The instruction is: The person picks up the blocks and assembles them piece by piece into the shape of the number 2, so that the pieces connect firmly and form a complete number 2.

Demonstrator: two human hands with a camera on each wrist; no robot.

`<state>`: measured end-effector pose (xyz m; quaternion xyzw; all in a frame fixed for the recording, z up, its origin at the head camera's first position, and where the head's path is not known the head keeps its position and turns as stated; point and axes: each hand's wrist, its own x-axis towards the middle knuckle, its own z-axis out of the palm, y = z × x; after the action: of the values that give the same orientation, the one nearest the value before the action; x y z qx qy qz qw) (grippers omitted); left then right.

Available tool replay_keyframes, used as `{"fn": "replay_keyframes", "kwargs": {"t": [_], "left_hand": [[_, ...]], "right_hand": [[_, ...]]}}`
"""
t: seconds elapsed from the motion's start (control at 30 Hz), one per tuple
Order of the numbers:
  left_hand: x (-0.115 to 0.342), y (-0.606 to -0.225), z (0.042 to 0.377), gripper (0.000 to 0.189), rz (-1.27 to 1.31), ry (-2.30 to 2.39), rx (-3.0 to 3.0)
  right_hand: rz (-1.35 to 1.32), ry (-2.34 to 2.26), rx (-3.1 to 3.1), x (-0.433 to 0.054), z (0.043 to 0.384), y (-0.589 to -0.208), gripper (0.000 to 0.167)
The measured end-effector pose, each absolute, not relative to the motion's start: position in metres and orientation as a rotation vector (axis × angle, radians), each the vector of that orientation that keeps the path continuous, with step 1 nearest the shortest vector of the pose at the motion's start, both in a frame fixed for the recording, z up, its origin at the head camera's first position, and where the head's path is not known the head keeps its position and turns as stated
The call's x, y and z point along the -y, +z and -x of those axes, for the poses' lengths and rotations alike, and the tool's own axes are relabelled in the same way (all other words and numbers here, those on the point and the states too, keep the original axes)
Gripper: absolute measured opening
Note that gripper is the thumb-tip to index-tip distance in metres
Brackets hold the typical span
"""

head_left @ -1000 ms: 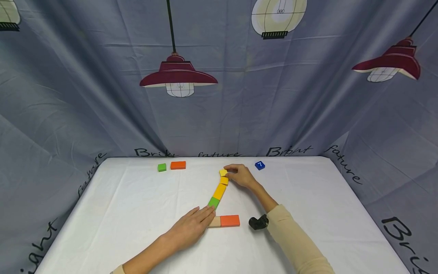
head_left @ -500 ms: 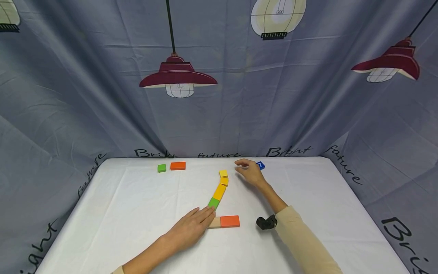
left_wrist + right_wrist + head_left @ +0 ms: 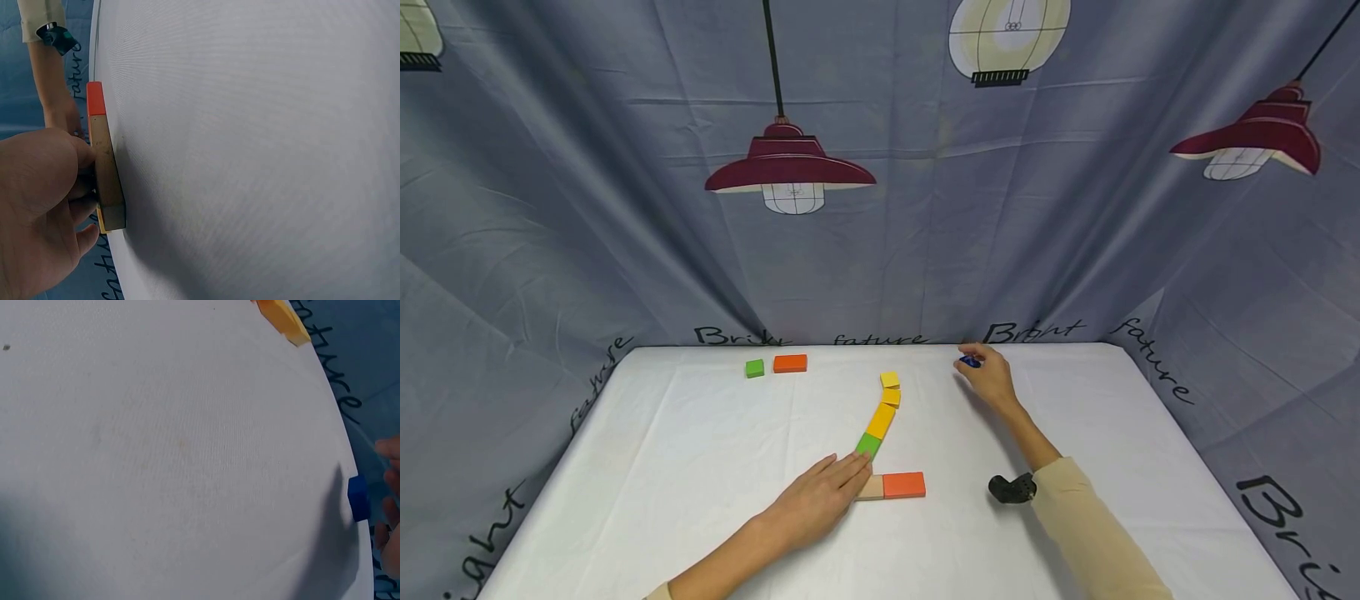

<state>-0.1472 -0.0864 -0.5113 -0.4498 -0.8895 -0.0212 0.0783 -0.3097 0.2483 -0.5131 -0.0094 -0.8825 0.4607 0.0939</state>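
My left hand (image 3: 822, 498) rests with outstretched fingers over the near end of a chain of blocks. Its fingertips touch a green block (image 3: 868, 443) and partly cover a plain wooden block (image 3: 871, 487). In the left wrist view that wooden block (image 3: 106, 162) stands beside the left hand (image 3: 47, 194). From the green one, a longer yellow block (image 3: 881, 421) and two small yellow blocks (image 3: 890, 380) curve away. My right hand (image 3: 991, 377) reaches round a blue block (image 3: 970, 362) near the far edge. In the right wrist view a gap shows between its fingers (image 3: 390, 509) and the blue block (image 3: 358, 498).
An orange-red block (image 3: 904, 484) lies against the wooden block's right end. Farther back on the left are a small green block (image 3: 755, 368) and an orange block (image 3: 790, 363). A grey curtain (image 3: 880, 250) stands behind the white table (image 3: 700, 433).
My right hand has left the farthest small yellow block and moved right to the blue block. The yellow block stays at the chain's end. My left hand has not moved.
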Motion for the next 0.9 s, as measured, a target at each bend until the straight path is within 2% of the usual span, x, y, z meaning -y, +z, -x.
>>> {"fn": "replay_keyframes", "kwargs": {"t": [0.47,0.9], "left_hand": [[0.086,-0.511,0.146,0.046,1.336,-0.067,2.687],[0.086,-0.51,0.147,0.046,1.334,-0.053,2.707]], "right_hand": [[0.161,1.293,2.683,-0.265,0.31,-0.525,0.047],[0.162,1.272,2.706,-0.267,0.311,-0.534,0.048]]}}
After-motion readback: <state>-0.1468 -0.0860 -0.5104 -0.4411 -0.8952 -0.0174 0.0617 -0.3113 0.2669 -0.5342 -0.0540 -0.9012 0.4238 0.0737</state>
